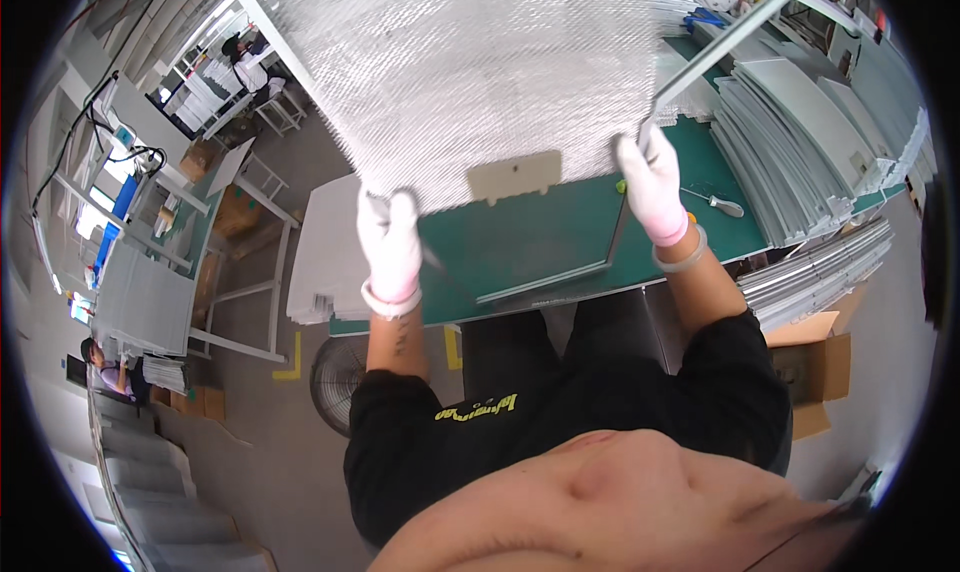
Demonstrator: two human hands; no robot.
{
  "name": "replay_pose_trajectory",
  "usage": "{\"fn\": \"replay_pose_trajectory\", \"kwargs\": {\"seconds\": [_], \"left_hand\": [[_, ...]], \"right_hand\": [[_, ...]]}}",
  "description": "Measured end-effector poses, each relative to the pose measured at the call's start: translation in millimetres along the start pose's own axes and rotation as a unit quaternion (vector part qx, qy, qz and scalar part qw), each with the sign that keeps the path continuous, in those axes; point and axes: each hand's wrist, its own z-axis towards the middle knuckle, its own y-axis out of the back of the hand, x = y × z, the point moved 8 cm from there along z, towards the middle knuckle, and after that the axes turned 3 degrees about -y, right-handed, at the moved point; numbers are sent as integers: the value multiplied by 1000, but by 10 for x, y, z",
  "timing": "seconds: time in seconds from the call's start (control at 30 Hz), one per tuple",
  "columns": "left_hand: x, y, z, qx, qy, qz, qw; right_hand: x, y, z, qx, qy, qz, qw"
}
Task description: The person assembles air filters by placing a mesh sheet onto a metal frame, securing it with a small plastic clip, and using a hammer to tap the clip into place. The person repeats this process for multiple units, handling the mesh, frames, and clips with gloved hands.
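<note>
A broad silver mesh sheet (pixel 480 82) fills the upper middle, with a small beige plate (pixel 514 177) at its near edge. My left hand (pixel 390 240), in a white glove, is closed at the sheet's near left corner. At the near right corner my right hand (pixel 652 184), gloved too, is closed on the sheet's edge. Just below the sheet, a thin metal frame (pixel 545 284) shows over the green table; its sides run up toward my hands and are partly blurred. Whether the frame touches the sheet or my fingers, I cannot tell.
A screwdriver (pixel 714 203) lies on the green tabletop (pixel 700 152) at right. Stacked grey panels (pixel 790 142) stand beyond it, with metal strips (pixel 820 267) below. Pale sheets (pixel 325 247) lie at the left end. A floor fan (pixel 335 382) and open carton (pixel 825 372) flank me. Two people work at far left.
</note>
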Motion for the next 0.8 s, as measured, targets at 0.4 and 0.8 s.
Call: {"fn": "replay_pose_trajectory", "kwargs": {"seconds": [0.4,0.8], "left_hand": [[578,-177,-154,27,55,82,995],[766,-171,-369,159,139,94,973]], "right_hand": [[-606,270,-78,-46,-68,6,997],[-823,409,-190,28,-115,23,993]]}}
